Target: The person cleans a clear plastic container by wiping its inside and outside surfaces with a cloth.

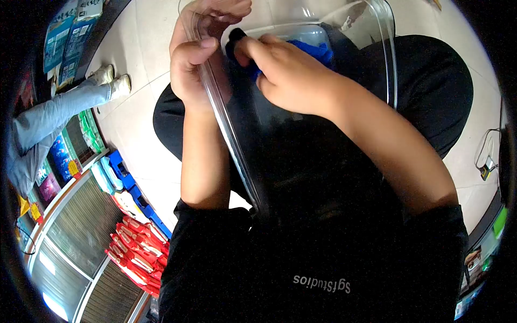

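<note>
A clear, see-through container [229, 132] with a thick rim rests across my lap. My left hand [196, 72] is closed around its left side, the thumb on the near face and the fingers curled beyond it. Inside the container, my right hand [293, 78] is closed on a blue cloth [312, 51], which bunches out behind the knuckles. A small black piece [235, 43] shows at the right fingertips, close to the left wall; I cannot tell whether it belongs to the cloth. My palm hides the rest of the cloth.
Pale floor tiles [140, 102] surround my black-trousered legs [436, 91]. To the left, a person's legs in jeans [70, 107] stand by shelves. Red packets [137, 250] and a blue rack [134, 191] sit at lower left. A cable with a small device [487, 167] lies at right.
</note>
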A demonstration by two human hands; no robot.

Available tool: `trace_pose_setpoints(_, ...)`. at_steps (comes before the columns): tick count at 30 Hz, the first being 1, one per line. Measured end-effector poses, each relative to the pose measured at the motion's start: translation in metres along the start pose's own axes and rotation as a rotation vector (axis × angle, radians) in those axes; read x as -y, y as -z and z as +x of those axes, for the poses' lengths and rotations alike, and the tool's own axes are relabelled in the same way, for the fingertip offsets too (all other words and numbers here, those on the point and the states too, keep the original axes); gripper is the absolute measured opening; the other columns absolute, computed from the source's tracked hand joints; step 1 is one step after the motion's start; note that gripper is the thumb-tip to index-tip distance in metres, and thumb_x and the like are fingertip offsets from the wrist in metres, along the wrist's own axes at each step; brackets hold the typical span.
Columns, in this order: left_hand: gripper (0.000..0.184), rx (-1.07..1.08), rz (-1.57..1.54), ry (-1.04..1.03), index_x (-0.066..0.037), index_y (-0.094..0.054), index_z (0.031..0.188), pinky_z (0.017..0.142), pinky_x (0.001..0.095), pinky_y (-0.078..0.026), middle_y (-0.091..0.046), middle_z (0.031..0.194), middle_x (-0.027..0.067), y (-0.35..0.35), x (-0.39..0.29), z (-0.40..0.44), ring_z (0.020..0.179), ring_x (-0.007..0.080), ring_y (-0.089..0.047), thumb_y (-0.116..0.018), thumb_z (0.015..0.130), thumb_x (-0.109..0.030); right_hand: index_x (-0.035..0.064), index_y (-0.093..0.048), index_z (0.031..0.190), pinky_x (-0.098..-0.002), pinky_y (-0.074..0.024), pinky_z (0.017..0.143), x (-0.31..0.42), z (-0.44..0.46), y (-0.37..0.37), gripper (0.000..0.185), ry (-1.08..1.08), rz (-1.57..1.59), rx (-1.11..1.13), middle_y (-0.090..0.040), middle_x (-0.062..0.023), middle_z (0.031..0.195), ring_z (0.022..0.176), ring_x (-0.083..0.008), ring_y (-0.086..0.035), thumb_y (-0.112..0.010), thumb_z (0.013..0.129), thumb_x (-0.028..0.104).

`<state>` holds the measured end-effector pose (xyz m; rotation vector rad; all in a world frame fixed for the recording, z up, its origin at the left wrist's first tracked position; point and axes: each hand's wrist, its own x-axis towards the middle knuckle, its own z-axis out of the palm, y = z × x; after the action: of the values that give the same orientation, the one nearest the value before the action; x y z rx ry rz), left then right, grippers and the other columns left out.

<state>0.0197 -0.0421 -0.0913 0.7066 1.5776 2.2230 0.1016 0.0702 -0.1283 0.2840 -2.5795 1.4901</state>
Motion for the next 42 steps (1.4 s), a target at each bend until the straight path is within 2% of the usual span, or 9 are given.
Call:
trace_pose_setpoints(8,0.068,0.018,0.024,0.02,0.01,-0.05,0.112,0.096,0.037,-0.036,-0.06,0.107,0.0233,-0.002,0.0,0.003,0.103,0.0306,-0.056,-0.051,0.063,-0.036,0.0021,-0.046,0.102,-0.0403,-0.0441,0.086,-0.005,0.004,0.001,0.028,-0.061,0.193,-0.132,-0.055,-0.0186,0.101,0.101,-0.0358,-0.054,-0.052,0.075,-0.002)
trace_pose_setpoints(14,0.067,0.051,0.079,-0.005,0.01,-0.051,0.111,0.095,0.0366,-0.036,-0.06,0.107,0.0231,0.001,0.001,0.004,0.102,0.0299,-0.056,-0.05,0.064,-0.038,0.0012,-0.051,0.096,-0.0469,-0.0476,0.076,-0.002,-0.005,0.005,0.023,0.033,0.145,-0.107,-0.061,-0.021,0.082,0.082,-0.0406,-0.06,-0.054,0.073,0.004)
trace_pose_setpoints(16,0.067,0.088,0.078,-0.023,0.01,-0.051,0.11,0.095,0.0365,-0.036,-0.06,0.106,0.0229,0.001,0.0,0.003,0.101,0.0297,-0.056,-0.05,0.064,-0.038,0.0051,-0.05,0.089,-0.0422,-0.0441,0.071,0.013,-0.02,0.016,0.017,-0.158,0.208,0.41,-0.055,-0.0158,0.08,0.081,-0.0362,-0.057,-0.053,0.074,-0.001)
trace_pose_setpoints(18,0.067,0.029,0.095,-0.004,0.01,-0.052,0.109,0.094,0.0362,-0.035,-0.06,0.105,0.0226,-0.001,0.001,0.001,0.099,0.0291,-0.056,-0.05,0.063,-0.039,0.0063,-0.05,0.083,-0.0432,-0.0432,0.067,0.026,-0.044,0.015,0.014,-0.132,0.218,0.463,-0.054,-0.0136,0.075,0.076,-0.0343,-0.056,-0.057,0.071,0.002)
trace_pose_setpoints(24,0.066,-0.006,0.115,-0.011,0.009,-0.053,0.109,0.093,0.0355,-0.035,-0.061,0.103,0.0204,-0.002,0.0,0.0,0.101,0.0279,-0.055,-0.049,0.062,-0.037,0.0066,-0.059,0.093,-0.0402,-0.0454,0.084,0.032,-0.081,0.012,0.023,0.083,-0.05,0.378,-0.058,-0.0097,0.097,0.099,-0.0287,-0.055,-0.061,0.071,0.004)
trace_pose_setpoints(27,0.065,0.094,0.116,-0.038,0.009,-0.052,0.111,0.096,0.0389,-0.035,-0.06,0.107,0.0233,0.01,0.005,0.007,0.104,0.0311,-0.055,-0.046,0.065,-0.037,0.0072,-0.059,0.117,-0.041,-0.0337,0.107,0.024,-0.076,0.013,0.036,0.152,-0.352,0.196,-0.054,-0.0074,0.126,0.129,-0.0232,-0.04,-0.054,0.081,0.007)
trace_pose_setpoints(32,0.064,0.141,0.102,-0.041,0.009,-0.051,0.113,0.099,0.0417,-0.035,-0.059,0.111,0.0264,0.014,0.005,0.006,0.107,0.0338,-0.055,-0.043,0.069,-0.037,0.0075,-0.057,0.119,-0.0401,-0.0216,0.112,0.011,-0.017,0.006,0.035,0.313,-0.858,0.219,-0.053,-0.0057,0.128,0.132,-0.0222,-0.036,-0.045,0.088,0.016)
trace_pose_setpoints(38,0.062,0.173,0.129,-0.04,0.011,-0.052,0.113,0.101,0.0421,-0.034,-0.06,0.111,0.0252,0.01,0.001,0.01,0.108,0.0343,-0.055,-0.045,0.069,-0.034,0.0105,-0.056,0.115,-0.0323,-0.0511,0.076,-0.019,-0.014,0.034,0.036,0.175,-0.968,0.257,-0.054,-0.003,0.108,0.093,-0.0199,-0.056,-0.053,0.079,0.014)
trace_pose_setpoints(42,0.065,0.019,0.119,0.05,0.008,-0.053,0.109,0.093,0.0348,-0.037,-0.061,0.104,0.0197,-0.003,0.002,0.006,0.101,0.0274,-0.055,-0.048,0.058,-0.032,0.0083,-0.059,0.103,-0.03,-0.0538,0.071,-0.006,-0.015,0.039,0.027,-0.054,-1.02,0.315,-0.054,-0.0053,0.101,0.091,-0.0232,-0.057,-0.056,0.077,0.012)
